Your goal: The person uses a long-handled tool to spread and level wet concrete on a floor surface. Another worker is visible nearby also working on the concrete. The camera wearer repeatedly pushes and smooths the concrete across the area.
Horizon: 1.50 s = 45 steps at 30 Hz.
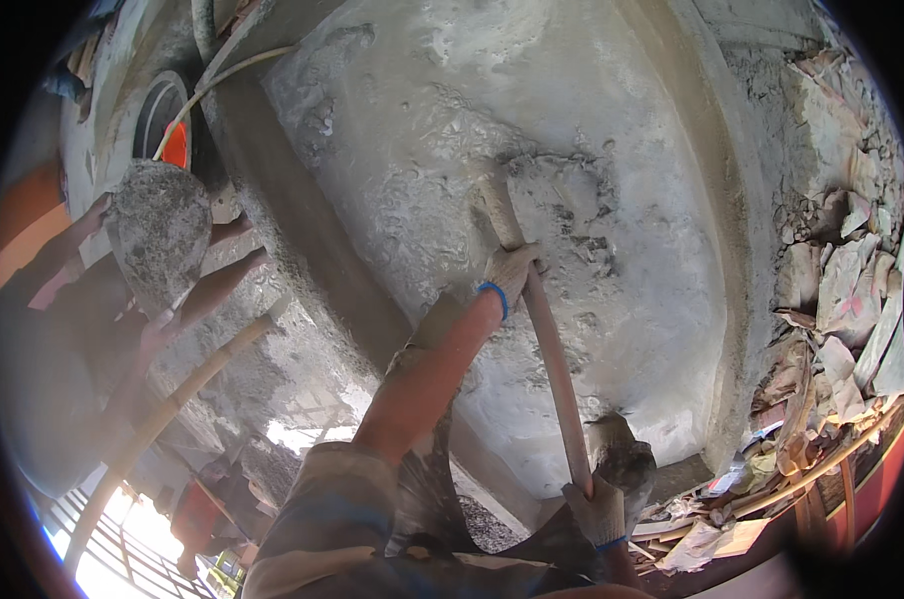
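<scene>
My left hand (pixel 510 274), in a pale work glove with a blue cuff, wraps round the middle of a long wooden-handled tool (pixel 555 364). Nearer my body, my right hand (pixel 600 511), gloved the same way, grips the lower end of that handle. The tool slants away from me into wet grey mortar (pixel 631 299); its head is sunk there, so its kind is hidden. Around it the mortar is lumpy, with a rough darker patch just right of the tool's far end. A mortar-coated trough wall (pixel 716 200) curves along the right side.
On the left, a blurred co-worker is beside a mortar-caked shovel blade (pixel 159 238). Another wooden handle (pixel 172 404) slants past at lower left. A straight trough edge (pixel 307 205) runs between us. Torn paper sacks (pixel 846 299) and wood scraps (pixel 736 537) lie at right.
</scene>
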{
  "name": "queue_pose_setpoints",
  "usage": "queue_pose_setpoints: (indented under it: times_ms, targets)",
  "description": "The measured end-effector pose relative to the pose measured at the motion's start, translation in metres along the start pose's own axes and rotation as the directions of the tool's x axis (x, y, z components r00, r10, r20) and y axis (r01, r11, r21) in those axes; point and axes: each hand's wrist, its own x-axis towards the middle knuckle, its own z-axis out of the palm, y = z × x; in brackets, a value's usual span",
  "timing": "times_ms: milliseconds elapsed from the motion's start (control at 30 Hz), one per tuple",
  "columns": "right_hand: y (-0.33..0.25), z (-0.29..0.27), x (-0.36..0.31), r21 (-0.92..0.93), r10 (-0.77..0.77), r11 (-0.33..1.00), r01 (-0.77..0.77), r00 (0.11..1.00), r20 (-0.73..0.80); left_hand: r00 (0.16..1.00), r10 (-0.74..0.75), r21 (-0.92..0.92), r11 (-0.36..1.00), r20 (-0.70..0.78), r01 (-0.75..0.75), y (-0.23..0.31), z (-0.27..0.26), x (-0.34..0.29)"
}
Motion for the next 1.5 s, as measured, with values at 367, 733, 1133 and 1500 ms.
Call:
queue_pose_setpoints:
  times_ms: [367,733,1133,1500]
  targets:
    - [-0.242,0.080,0.223,0.202,-0.433,0.884,0.421,0.901,0.018,0.882,0.422,0.100,0.907,-0.210,-0.410,0.154,-0.047,0.022]
    - [-0.342,0.134,0.242,0.548,-0.508,0.769,0.329,0.835,0.210,0.790,0.534,0.564,0.768,-0.301,-0.304,0.157,-0.093,-0.032]
    - [-0.010,0.038,0.083,0.295,-0.176,0.951,0.088,0.942,0.286,0.923,0.263,0.202,0.956,-0.280,-0.211,-0.049,-0.034,-0.021]
    - [0.078,-0.044,-0.093,0.174,0.176,0.965,-0.195,0.977,0.122,0.905,-0.426,0.070,0.902,-0.018,0.426,-0.191,0.027,-0.012]
